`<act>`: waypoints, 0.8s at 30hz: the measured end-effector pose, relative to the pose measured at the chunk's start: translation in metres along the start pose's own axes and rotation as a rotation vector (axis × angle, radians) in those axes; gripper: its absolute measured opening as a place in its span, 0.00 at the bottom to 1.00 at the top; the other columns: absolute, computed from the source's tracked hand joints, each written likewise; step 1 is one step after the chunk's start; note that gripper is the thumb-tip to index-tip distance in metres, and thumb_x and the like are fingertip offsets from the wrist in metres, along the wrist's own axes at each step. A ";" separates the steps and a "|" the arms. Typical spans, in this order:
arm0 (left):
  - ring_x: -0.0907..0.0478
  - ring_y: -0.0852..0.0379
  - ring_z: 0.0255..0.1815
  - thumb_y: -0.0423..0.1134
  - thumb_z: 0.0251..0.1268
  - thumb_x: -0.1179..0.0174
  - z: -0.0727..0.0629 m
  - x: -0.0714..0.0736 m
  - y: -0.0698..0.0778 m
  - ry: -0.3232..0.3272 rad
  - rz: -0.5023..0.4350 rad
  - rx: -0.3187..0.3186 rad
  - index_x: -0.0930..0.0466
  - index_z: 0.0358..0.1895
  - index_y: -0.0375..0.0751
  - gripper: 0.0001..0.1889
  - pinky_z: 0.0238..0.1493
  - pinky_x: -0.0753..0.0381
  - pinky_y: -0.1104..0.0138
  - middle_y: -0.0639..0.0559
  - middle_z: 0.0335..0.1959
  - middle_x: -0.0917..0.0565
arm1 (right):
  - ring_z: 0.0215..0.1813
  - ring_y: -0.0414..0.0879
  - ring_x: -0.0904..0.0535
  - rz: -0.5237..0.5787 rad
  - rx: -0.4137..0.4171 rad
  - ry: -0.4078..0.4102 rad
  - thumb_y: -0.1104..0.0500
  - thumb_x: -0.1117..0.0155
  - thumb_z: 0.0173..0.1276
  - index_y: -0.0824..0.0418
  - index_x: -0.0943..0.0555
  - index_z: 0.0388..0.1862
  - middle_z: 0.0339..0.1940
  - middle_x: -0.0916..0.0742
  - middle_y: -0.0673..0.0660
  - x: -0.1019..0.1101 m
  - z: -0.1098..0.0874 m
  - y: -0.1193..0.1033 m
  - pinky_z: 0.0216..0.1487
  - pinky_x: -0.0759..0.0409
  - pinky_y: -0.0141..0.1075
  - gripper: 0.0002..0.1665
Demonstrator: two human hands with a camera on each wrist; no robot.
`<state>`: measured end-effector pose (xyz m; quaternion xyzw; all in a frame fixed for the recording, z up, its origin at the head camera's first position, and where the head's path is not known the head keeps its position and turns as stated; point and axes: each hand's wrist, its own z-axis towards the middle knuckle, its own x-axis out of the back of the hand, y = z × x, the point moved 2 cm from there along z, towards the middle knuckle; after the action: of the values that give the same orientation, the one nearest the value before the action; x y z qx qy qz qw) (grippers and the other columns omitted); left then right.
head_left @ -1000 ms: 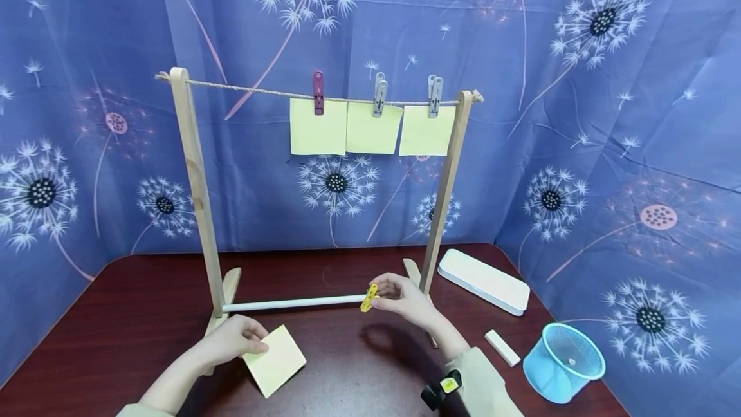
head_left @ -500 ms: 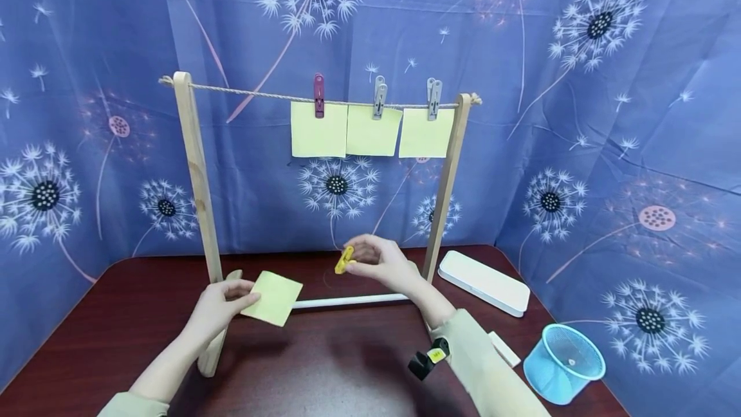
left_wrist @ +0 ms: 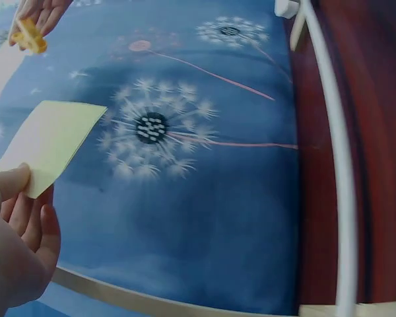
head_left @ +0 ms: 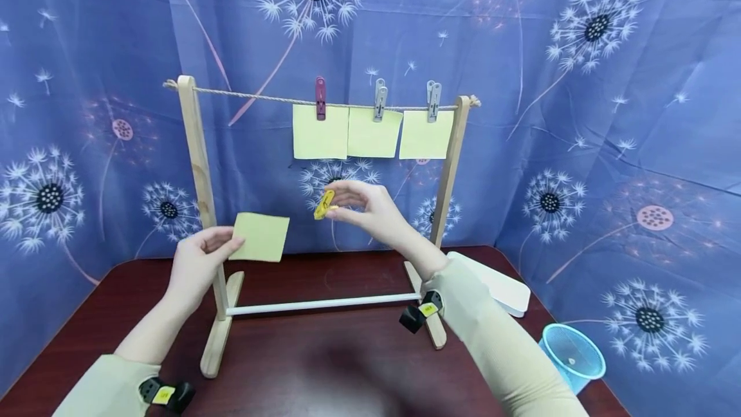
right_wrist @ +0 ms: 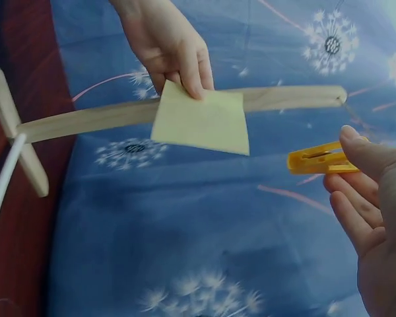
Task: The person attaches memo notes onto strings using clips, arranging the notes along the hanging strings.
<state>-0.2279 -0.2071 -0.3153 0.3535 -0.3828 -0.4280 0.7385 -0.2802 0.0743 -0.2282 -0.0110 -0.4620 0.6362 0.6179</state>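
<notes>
My left hand (head_left: 199, 261) pinches a square yellow sticky note (head_left: 262, 237) by its left edge, between thumb and fingers. It is raised in front of the left post, below the rope (head_left: 246, 94). To the right, my right hand (head_left: 370, 211) holds a yellow clothespin (head_left: 324, 204) between thumb and fingertips. In the right wrist view the clothespin (right_wrist: 320, 158) points toward the sticky note (right_wrist: 201, 122), with a gap between them. On the rope hang three yellow notes, under a dark red clothespin (head_left: 321, 99) and two grey clothespins (head_left: 379, 100).
The rope runs between two wooden posts (head_left: 199, 153) joined low down by a white rod (head_left: 324, 304). At the right of the dark red table (head_left: 289, 365) lie a white case (head_left: 503, 285) and a light blue mesh cup (head_left: 570, 356). A blue dandelion-print curtain (head_left: 608, 114) stands behind.
Both hands have risen from near the table toward the rope. The left lifted the sticky note off the table; the right moved up and leftward with the yellow clothespin.
</notes>
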 end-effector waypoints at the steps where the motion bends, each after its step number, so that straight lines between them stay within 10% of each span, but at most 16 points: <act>1: 0.21 0.81 0.35 0.39 0.64 0.34 0.004 0.000 0.005 0.024 -0.028 -0.008 0.19 0.50 0.27 0.18 0.38 0.23 0.83 0.78 0.30 0.18 | 0.52 0.51 0.16 -0.004 0.017 0.007 0.65 0.33 0.65 0.67 0.22 0.59 0.50 0.14 0.63 0.002 0.005 -0.005 0.55 0.19 0.33 0.23; 7: 0.20 0.79 0.35 0.37 0.63 0.34 0.024 -0.002 0.034 0.114 -0.137 -0.020 0.17 0.46 0.38 0.11 0.39 0.23 0.83 0.80 0.28 0.18 | 0.55 0.52 0.17 -0.055 0.090 0.035 0.64 0.34 0.67 0.67 0.24 0.61 0.54 0.15 0.63 0.006 0.029 -0.029 0.58 0.22 0.30 0.24; 24: 0.20 0.74 0.35 0.38 0.63 0.34 0.058 0.005 0.089 0.341 -0.178 -0.079 0.18 0.51 0.29 0.18 0.40 0.23 0.82 0.74 0.27 0.20 | 0.58 0.51 0.19 -0.048 0.146 0.134 0.66 0.37 0.68 0.71 0.27 0.62 0.57 0.18 0.65 0.012 0.079 -0.065 0.60 0.24 0.27 0.25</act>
<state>-0.2441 -0.1888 -0.2125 0.4241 -0.2021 -0.4404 0.7651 -0.2785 0.0258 -0.1371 0.0026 -0.3720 0.6509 0.6618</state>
